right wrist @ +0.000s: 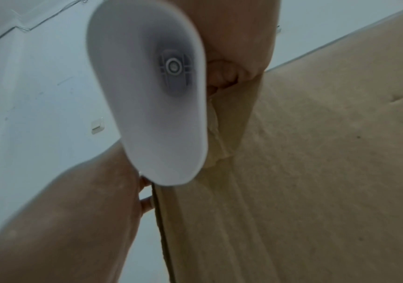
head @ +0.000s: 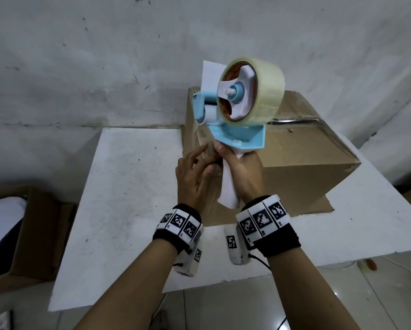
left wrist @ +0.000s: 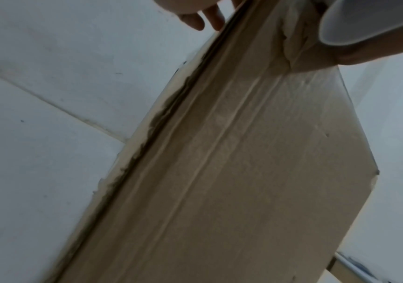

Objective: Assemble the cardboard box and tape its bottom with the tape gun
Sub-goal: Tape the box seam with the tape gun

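Open carton (head: 21, 234) on floor off table's (head: 133, 177) left edge. Left hand (head: 195, 175) pinching loose tape (head: 205, 141); right hand (head: 243, 173) gripping tape gun (head: 235, 101) handle. Cardboard box (head: 302, 158) toward table's far right corner.

Matt cardboard box (head: 302, 163), glossy clear tape (head: 264, 91)

A white table (head: 133, 186) is seen against a grey wall. The assembled cardboard box (head: 302, 167) is set directly on its far right part.
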### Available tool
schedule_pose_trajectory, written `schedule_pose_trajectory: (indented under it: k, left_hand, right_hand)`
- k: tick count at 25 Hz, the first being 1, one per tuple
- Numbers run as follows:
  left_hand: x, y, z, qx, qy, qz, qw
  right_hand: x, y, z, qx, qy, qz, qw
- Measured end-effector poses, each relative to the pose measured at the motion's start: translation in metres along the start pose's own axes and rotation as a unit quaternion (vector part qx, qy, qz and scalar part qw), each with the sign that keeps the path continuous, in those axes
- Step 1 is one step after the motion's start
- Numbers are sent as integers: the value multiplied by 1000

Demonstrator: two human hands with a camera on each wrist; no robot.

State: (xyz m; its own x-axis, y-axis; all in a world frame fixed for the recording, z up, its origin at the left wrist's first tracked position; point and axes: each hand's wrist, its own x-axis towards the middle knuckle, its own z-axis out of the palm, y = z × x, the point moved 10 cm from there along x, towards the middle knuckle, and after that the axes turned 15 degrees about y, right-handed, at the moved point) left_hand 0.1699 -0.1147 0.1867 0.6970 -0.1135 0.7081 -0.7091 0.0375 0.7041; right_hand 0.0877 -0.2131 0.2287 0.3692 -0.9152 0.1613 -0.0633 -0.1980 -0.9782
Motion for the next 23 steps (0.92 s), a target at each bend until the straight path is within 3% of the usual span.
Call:
schedule_pose_trajectory:
  k: [2,5,8,12,14,15,18,21,23]
  left_hand:
    - [5,10,2,21,-18,66,997]
    - [8,18,13,4,-91,83,992]
    - [6,22,15,43,-90,113,989]
    - [13,21,15,96,-68,93,989]
    - [13,21,10,56,-51,66,995]
    - [11,17,7,8,-50,22,998]
    - [6,2,6,-110,-101,-71,986]
    - [5,-3,10,-124,-180,-78,973]
    - [2,-4,10,-120,-199,-73,970]
  right_hand:
    - [2,0,-2,44,3,13,999]
    - [5,0,-4,83,-10,29,996]
    - [2,1,-3,75,-29,19,997]
    - [-1,6,-1,50,-32,22,998]
    - [-1,6,-2,58,-34,23,997]
    - [-1,6,-3,69,-37,25,997]
    - [-2,-1,-4,99,-53,18,994]
    - [0,-2,-3,93,-55,9,994]
    - [0,0,-3,78,-47,7,996]
